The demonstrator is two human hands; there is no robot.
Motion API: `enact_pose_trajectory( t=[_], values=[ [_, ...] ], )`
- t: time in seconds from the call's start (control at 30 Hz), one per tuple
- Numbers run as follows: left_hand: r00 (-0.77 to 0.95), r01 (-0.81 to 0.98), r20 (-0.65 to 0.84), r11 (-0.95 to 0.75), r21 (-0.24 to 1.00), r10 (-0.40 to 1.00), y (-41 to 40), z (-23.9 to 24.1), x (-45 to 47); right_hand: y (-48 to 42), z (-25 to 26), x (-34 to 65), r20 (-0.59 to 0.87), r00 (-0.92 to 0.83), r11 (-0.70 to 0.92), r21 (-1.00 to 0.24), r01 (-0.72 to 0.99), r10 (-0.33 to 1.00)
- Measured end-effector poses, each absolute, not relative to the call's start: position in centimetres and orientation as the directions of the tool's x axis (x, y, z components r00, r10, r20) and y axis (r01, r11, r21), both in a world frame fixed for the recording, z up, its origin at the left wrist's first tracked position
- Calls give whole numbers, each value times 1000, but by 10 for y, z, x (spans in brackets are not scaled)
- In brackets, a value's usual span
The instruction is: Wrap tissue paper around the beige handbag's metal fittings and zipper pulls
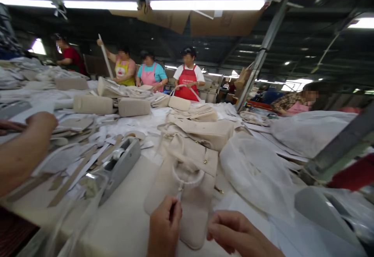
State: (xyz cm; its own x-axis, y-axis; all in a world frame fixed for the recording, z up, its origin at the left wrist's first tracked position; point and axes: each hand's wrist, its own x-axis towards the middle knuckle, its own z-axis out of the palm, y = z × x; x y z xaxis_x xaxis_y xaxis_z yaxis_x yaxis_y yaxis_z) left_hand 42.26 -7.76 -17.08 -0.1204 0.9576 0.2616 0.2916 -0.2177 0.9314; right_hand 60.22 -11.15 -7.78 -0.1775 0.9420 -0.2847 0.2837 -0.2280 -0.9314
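Near the front of the cluttered worktable (125,210), a beige bag (195,200) is lying before me, its rounded flap (193,229) pointing toward the near edge between my two hands. On top of the bag a white-wrapped loop (196,181) is resting, with a narrow white tail (180,194) running down toward me. My left hand (165,224) is pinching that tail, thumb and curled fingers drawn together. My right hand (233,231) is hovering just right of the flap, its fingers bending inward; from this feed I am seeing nothing in it, but I cannot tell whether its fingertips are meeting or gripping something small.

To the left of the bag, a grey tape dispenser (124,169) is standing beside loose strips (70,175), and another person's forearm (26,153) is reaching in at the near left. To the right, a clear plastic bag (257,175) is bulging. Farther off, more beige bags (134,107) are lying in piles. On the far side, I am watching a person in a red apron (187,79) handling a pale strap, and a person in a yellow apron (125,73) holding a long white strip (105,56) upright at a tilt.
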Motion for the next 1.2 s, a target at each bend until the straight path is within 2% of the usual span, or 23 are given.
enact_pose_trajectory(
  t=[0.1, 0.23, 0.5, 0.6, 0.7, 0.8, 0.93, 1.0, 1.07, 1.2],
  values=[
    [-114, 435, 439, -353, 829, 891, -77, -182, 423, -81, -65, 555, -257, -319, -170, -946, 274, 912],
    [-41, 508, 536, -444, 738, 843, -77, -191, 420, -61, -71, 546, -270, -369, -161, -940, 300, 889],
    [39, 565, 644, -548, 617, 764, -78, -184, 417, -47, -91, 546, -284, -249, -157, -889, 431, 926],
    [32, 558, 626, -534, 635, 779, -79, -186, 418, -41, -100, 546, -264, -204, -131, -857, 499, 943],
    [-58, 489, 552, -459, 742, 832, -82, -188, 422, -38, -105, 549, -258, -180, -131, -844, 520, 949],
    [-154, 330, 391, -326, 886, 907, -84, -183, 424, -39, -106, 551, -260, -183, -136, -852, 506, 948],
    [-64, -2, 102, -103, 995, 993, -84, -165, 418, -43, -107, 553, -290, -219, -168, -877, 450, 932],
    [42, -181, -85, 91, 979, 995, -82, -157, 412, -45, -108, 553, -344, -276, -231, -900, 370, 897],
    [133, -326, -234, 266, 907, 963, -80, -152, 408, -47, -111, 553, -384, -324, -295, -910, 293, 865],
    [218, -484, -297, 368, 794, 930, -76, -154, 405, -51, -118, 549, -379, -319, -322, -921, 218, 869]
  ],
)
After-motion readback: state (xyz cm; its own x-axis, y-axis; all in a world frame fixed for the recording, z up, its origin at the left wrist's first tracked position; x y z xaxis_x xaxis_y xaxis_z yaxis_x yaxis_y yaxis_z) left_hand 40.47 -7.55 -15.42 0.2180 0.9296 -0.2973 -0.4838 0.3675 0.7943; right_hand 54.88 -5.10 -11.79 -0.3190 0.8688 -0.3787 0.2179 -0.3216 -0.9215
